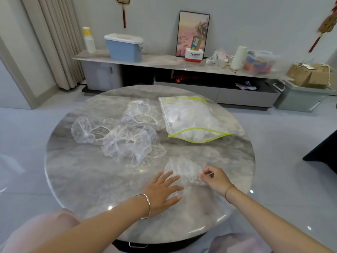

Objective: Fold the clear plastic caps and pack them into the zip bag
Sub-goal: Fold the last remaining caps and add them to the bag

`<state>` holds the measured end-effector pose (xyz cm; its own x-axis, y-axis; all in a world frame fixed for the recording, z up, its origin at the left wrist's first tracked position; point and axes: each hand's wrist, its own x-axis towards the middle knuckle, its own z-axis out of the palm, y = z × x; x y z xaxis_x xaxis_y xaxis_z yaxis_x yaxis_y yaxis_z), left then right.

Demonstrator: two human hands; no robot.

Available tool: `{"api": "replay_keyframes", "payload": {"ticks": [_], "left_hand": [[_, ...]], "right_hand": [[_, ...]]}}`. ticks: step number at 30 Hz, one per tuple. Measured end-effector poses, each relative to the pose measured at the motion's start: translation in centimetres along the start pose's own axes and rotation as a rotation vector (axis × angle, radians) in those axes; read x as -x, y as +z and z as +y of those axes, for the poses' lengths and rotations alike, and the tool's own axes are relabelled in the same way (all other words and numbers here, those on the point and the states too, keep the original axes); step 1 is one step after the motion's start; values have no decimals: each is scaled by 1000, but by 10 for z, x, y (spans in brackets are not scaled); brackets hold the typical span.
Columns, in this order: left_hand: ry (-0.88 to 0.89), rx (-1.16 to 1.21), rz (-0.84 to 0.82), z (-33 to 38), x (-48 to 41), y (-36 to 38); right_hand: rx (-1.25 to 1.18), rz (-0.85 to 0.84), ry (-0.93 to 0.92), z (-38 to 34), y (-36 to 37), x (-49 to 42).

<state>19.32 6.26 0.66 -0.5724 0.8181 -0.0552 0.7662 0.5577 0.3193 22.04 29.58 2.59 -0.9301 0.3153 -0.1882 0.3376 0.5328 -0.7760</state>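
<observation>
Your left hand (162, 190) lies flat, its fingers straight and spread, and presses down on the left part of a crumpled clear plastic cap (184, 172). Your right hand (216, 179) has its fingers curled and pinches the right edge of that same cap between thumb and fingertips. A silver bangle (145, 205) sits on your left wrist and a thin band (230, 191) on your right.

The cap you are handling rests on the round marbled bench (73, 170), on the near side of the zip bag (191, 119) and well apart from it. The zip bag lies flat on the bench with its yellow-green zip strips at the end toward you. Those strips are parted, so the mouth gapes, and white bunched plastic fills the inside.

Left of the zip bag, three loose caps are spread out unfolded. One (138, 112) is just beside the bag's left edge. A second (127, 143) is nearer to you and overlaps the first. The third (87, 132) is farthest left of the bag, and its edge touches the second.

Beyond the zip bag, past the far rim of the bench, a long low cabinet (164, 63) stands against the wall. On it, up and left of the bag, is a blue lidded bin (124, 50), and straight beyond the bag a framed picture (193, 33) leans on the wall.
</observation>
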Motion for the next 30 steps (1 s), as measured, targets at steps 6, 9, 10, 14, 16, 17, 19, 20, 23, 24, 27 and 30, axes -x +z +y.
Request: {"api": "replay_keyframes", "payload": {"ticks": [6, 9, 10, 14, 16, 17, 19, 20, 23, 24, 27, 30], "left_hand": [[-43, 88, 158, -12, 0, -9], [-21, 84, 266, -12, 0, -11], [-7, 80, 284, -11, -1, -9], [30, -40, 187, -11, -12, -1], [-57, -92, 113, -13, -18, 1], [-86, -88, 69, -13, -21, 1], [-60, -98, 83, -20, -25, 9], [-69, -76, 58, -24, -26, 11], [-100, -104, -9, -32, -26, 13], [-101, -100, -26, -32, -25, 12], [-87, -105, -43, -33, -24, 14], [-97, -108, -57, -32, -23, 14]], "right_hand": [[188, 21, 56, 7, -3, -3], [385, 82, 1, 9, -2, 2], [400, 134, -64, 8, 0, 5], [453, 154, -418, -2, 20, 18], [584, -13, -469, 0, 35, 24], [644, -69, -454, 3, 41, 24], [732, -125, -405, 11, 48, 22], [753, -148, -384, 13, 50, 20], [762, -195, -368, 18, 51, 15], [764, -203, -374, 19, 51, 15], [765, -222, -390, 21, 50, 14], [762, -229, -388, 18, 47, 15]]}}
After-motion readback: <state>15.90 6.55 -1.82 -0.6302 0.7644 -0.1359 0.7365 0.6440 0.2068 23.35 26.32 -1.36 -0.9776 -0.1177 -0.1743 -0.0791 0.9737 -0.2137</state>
